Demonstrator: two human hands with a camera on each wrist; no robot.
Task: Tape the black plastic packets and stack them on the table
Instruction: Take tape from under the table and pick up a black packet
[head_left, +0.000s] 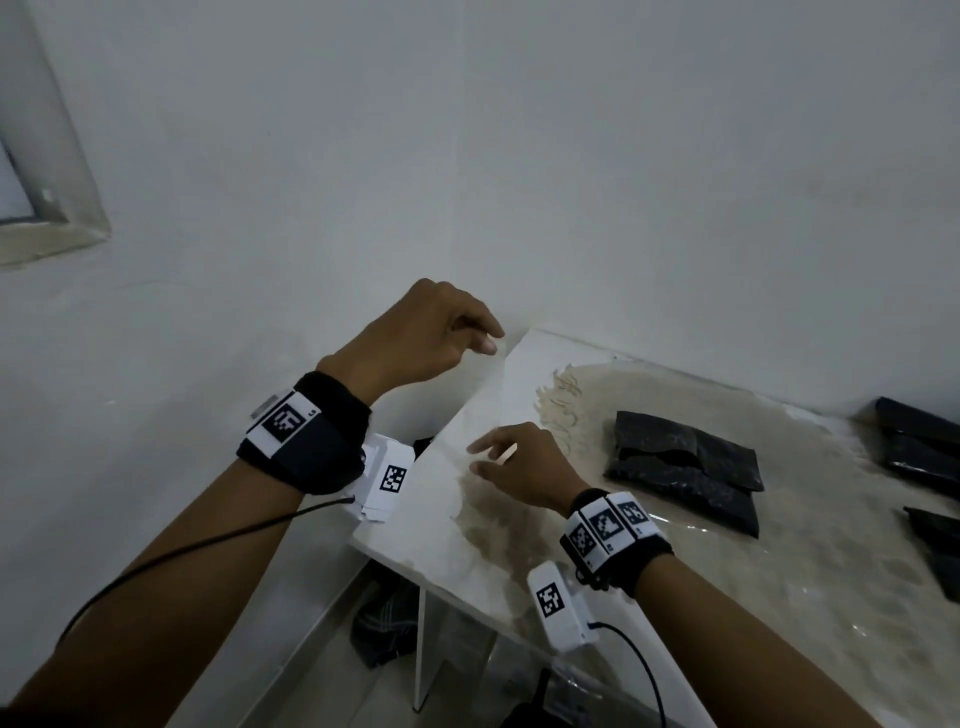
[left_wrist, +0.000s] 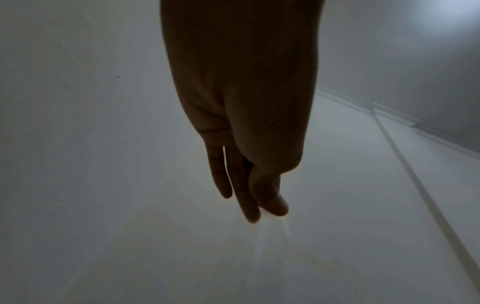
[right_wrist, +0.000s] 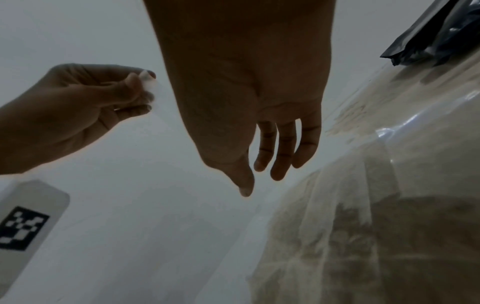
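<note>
My left hand (head_left: 415, 338): raised off the far left corner of the worktop (head_left: 441, 540), against the white wall (head_left: 519, 156). Thumb and fingertips pinch the end of a strip of clear tape (right_wrist: 153, 102); in the right wrist view the strip hangs down from that pinch, pale and see-through. In the left wrist view the hand (left_wrist: 241, 123) shows as a dark outline with thumb pressed to fingers, and faint bright streaks run on from the fingertips.

My right hand (head_left: 524, 465): low over the left edge of the worktop, nearer to me than the left hand. Fingers loosely spread and nearly straight; I cannot tell whether they hold anything. In its wrist view the hand (right_wrist: 246, 102) shows fingers pointing down and slightly apart, thumb apart from them.

Black plastic packets, middle group (head_left: 685, 467): lying overlapped on the patterned beige part of the worktop, toward the far edge, right of my right hand and apart from it.

Black plastic packets, right group (head_left: 919, 441): at the far right edge, cut off by the frame. One more black packet (head_left: 940, 545) lies nearer to me on the right edge, also cut off.

Wrist bands (head_left: 306, 436): black, with printed markers, one on each wrist.
</note>
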